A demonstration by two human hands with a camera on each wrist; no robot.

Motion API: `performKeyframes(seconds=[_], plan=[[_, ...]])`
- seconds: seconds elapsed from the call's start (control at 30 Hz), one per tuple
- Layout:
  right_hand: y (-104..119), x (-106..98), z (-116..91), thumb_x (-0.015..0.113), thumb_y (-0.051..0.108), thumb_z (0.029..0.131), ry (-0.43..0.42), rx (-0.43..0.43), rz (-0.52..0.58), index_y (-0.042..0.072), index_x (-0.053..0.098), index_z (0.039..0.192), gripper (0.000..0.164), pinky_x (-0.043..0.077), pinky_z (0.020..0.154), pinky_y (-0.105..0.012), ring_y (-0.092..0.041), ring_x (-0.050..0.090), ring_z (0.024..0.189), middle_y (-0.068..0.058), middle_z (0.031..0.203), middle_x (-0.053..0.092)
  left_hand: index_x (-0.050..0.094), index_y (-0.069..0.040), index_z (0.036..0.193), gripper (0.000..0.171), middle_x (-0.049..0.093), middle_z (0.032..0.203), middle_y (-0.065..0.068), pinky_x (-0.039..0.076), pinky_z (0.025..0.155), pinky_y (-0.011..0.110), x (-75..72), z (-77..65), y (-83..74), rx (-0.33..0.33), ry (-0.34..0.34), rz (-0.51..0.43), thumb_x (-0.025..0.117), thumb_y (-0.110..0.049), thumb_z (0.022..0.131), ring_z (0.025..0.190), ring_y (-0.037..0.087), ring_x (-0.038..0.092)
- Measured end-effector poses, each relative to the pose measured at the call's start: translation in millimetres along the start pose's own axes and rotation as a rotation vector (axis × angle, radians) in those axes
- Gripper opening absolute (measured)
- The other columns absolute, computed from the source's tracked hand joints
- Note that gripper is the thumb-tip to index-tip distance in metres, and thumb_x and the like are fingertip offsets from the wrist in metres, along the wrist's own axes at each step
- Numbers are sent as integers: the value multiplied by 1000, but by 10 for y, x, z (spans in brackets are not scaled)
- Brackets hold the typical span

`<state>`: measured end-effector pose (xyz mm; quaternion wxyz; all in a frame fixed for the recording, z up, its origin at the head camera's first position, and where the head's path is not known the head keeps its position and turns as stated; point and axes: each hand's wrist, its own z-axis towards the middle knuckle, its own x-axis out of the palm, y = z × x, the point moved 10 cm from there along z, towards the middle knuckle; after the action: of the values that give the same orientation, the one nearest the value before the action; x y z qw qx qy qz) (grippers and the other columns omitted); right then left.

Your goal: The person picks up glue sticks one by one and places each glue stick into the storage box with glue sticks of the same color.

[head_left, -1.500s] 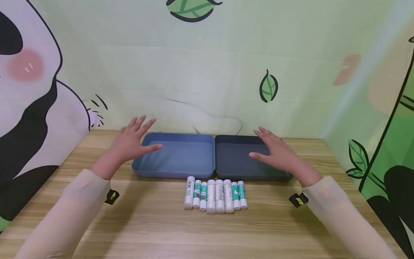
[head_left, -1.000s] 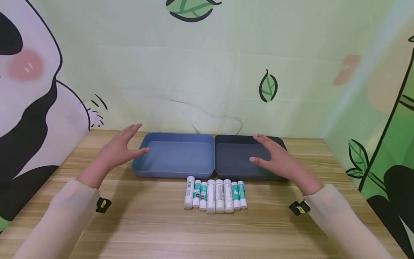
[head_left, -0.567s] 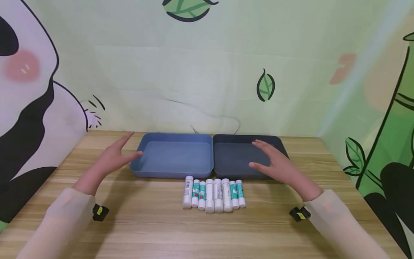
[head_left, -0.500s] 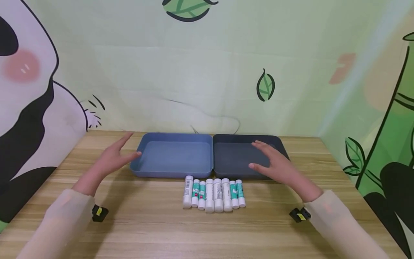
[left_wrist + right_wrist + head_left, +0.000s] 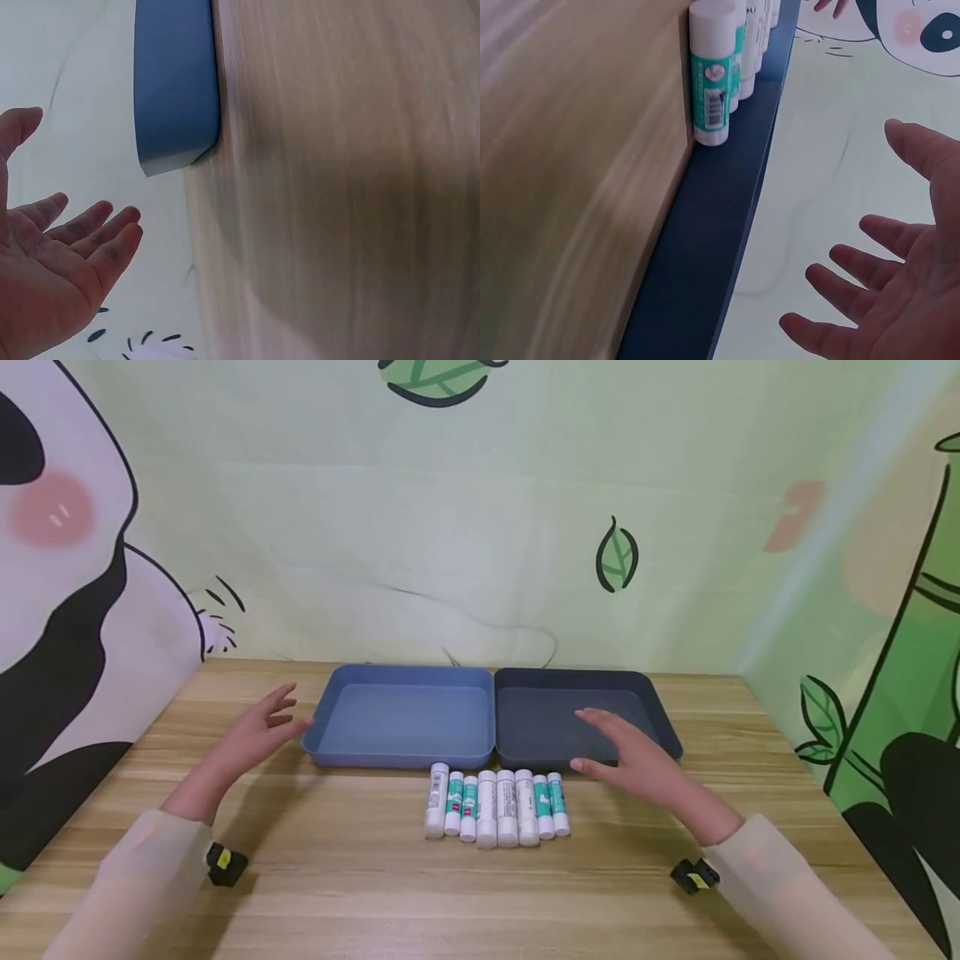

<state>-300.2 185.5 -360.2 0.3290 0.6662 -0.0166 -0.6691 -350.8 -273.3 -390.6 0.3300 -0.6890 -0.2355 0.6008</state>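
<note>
My left hand [image 5: 251,739] hovers at the left end of the blue tray [image 5: 405,758], fingers loosely spread with nothing in them; the left wrist view shows its open palm. My right hand [image 5: 637,760] is held over the front of the dark navy tray [image 5: 517,760], thumb and fingers apart and holding nothing. Between the hands, several glue sticks [image 5: 507,810] lie side by side in a row in front of the trays. Some are larger and plain white, others smaller with green labels. The right wrist view shows the end green-labelled glue stick [image 5: 712,82] close up.
The two trays stand side by side on a wood-grain table [image 5: 420,902], near its back edge. Behind hangs a pale green cloth [image 5: 337,527] printed with a panda and leaves. Small black wrist cameras sit at both cuffs.
My left hand has drawn back left and toward me, away from over the blue tray, its fingers relaxing. My right hand has come slightly nearer to me. Glue sticks and trays stay put.
</note>
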Motion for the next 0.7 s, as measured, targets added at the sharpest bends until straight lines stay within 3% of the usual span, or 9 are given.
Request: performKeyframes(seconds=[0.23, 0.47, 0.6, 0.7], plan=[[54, 96, -47, 69, 31, 98, 33, 12, 23, -2, 41, 153, 69, 41, 113, -65, -50, 44, 142, -28, 157, 42, 13, 3, 162, 77, 33, 158, 37, 40, 114, 66, 48, -21, 94, -47, 17, -28, 49, -38, 108, 143, 55, 40], [105, 156, -97, 66, 30, 100, 63, 11, 31, -3, 43, 152, 66, 48, 107, -63, -49, 53, 134, -29, 154, 45, 14, 6, 161, 71, 30, 159, 36, 44, 115, 57, 113, -2, 205, -139, 55, -150, 44, -33, 109, 145, 51, 40], [110, 194, -123, 65, 29, 101, 97, 33, 52, -4, 46, 150, 61, 49, 107, -60, -47, 54, 134, -28, 152, 49, 21, 9, 159, 66, 35, 157, 36, 54, 107, 44, 134, 18, 276, -193, 62, -182, 42, -30, 110, 136, 45, 52], [123, 219, -141, 64, 29, 102, 119, 43, 66, -3, 52, 146, 56, 49, 107, -59, -46, 56, 132, -27, 148, 53, 26, 11, 157, 66, 37, 156, 36, 59, 99, 35, 156, 42, 323, -229, 80, -210, 44, -31, 109, 118, 28, 65]])
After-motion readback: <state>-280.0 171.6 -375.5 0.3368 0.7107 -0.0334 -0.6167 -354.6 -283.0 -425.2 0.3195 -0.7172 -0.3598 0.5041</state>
